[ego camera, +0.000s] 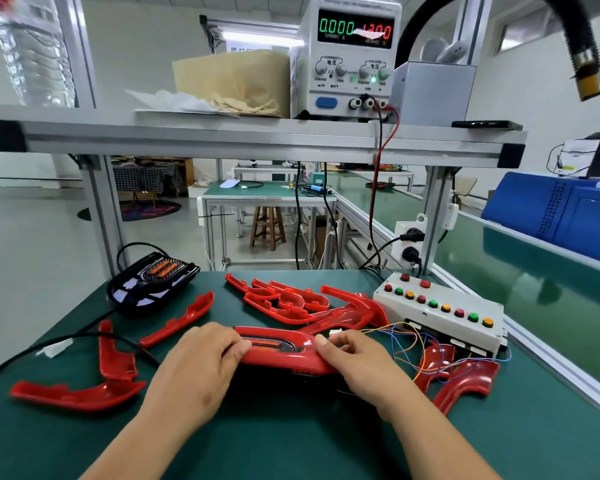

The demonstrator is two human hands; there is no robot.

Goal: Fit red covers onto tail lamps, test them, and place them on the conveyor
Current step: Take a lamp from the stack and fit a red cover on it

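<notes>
Gripping a cover [288, 362] at both ends: left hand [201, 368] curled over its left end, right hand [354, 365] pinching its right end. Cover sits over a lamp [269, 342], mid green worktop [291, 445]. Loose covers [291, 301] scattered around. Second lamp [153, 278] far left; button box [440, 306] right, wires trailing. Green conveyor [534, 289] along the right edge. Power supply [350, 57] on aluminium shelf [257, 136] overhead; more benches behind

We see the green bench [291, 445] carrying loose red covers [77, 396], a black tail lamp [153, 282], a red-covered lamp [284, 362] at centre and a white button box [440, 313] at right.
</notes>
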